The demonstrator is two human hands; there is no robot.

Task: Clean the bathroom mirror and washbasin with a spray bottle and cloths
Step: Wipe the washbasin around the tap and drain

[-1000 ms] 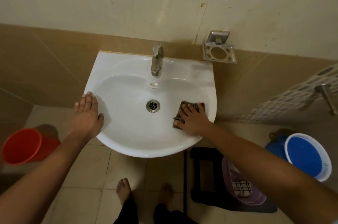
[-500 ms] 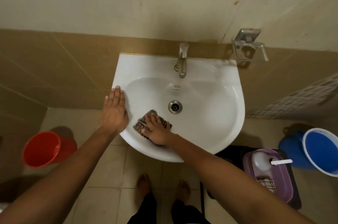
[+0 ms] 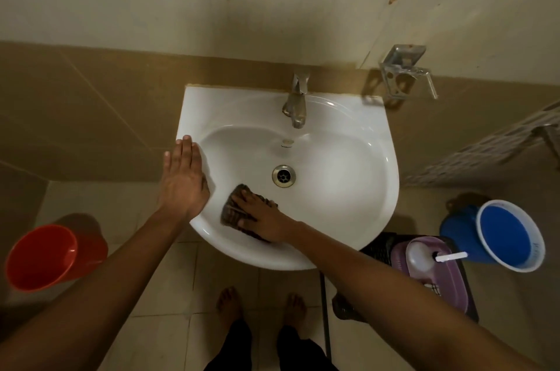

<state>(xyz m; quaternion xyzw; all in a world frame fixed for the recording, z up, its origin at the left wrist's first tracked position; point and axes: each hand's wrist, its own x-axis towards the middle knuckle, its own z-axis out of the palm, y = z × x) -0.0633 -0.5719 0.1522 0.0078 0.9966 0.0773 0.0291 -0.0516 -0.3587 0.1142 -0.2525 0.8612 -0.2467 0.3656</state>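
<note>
Since a second ago the cloth (image 3: pixel 246 213) has been carried from the right side of the bowl to its near-left slope, beside the left hand (image 3: pixel 182 180).

Nearest, two bare feet (image 3: pixel 260 307) are seen on the floor tiles below the washbasin (image 3: pixel 348 189). The cloth is pressed against the basin's inner wall under the right hand (image 3: pixel 263 217), whose fingers are laid flat and spread over it rather than curled round it. The left hand is rested flat on the left rim, fingers straight and together, nothing held. The drain (image 3: pixel 283 176) is found just beyond the cloth, apart from it. A red bucket (image 3: pixel 45 255) is seen at the left, a spray bottle (image 3: pixel 424 258) in a purple tub (image 3: pixel 451 283) and a blue bucket (image 3: pixel 509 234) at the right. Farther back, the tap (image 3: pixel 295 104) is mounted on the rear rim, with a metal soap holder (image 3: pixel 403 74) fixed to the wall.
</note>
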